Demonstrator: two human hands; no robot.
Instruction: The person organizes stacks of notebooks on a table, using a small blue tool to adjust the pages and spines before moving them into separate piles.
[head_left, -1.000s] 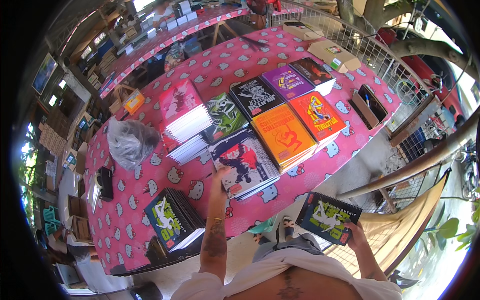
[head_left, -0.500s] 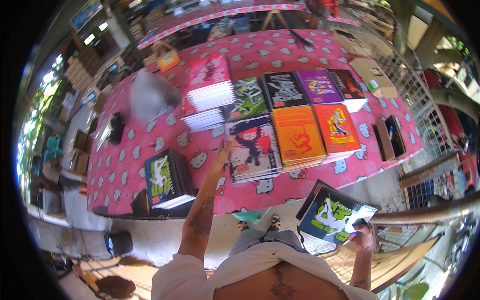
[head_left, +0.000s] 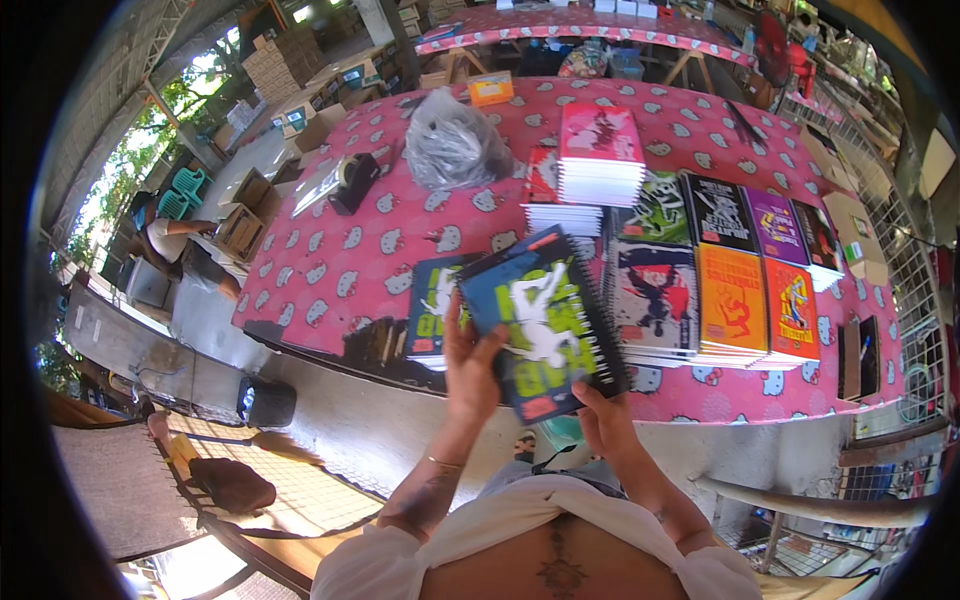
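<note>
A dark blue spiral-bound notebook with a white figure and green lettering is held tilted in front of me, over the near table edge. My left hand grips its left edge, fingers behind and thumb toward the cover. At its lower right corner, my right hand pinches it with the thumb on the cover. Whether more than one notebook is in my hands I cannot tell. Partly hidden behind it, a stack of similar blue notebooks lies near the table's front edge. To the right sits a grey-covered notebook stack.
Orange notebooks, a tall pink stack and several others crowd the pink table's right half. A clear plastic bag, a tape dispenser and an orange box lie farther left. Another person bends beside boxes.
My right hand has brought the notebook from the lower right to the middle. My left hand has left the grey stack and now holds the notebook too. The view has turned left.
</note>
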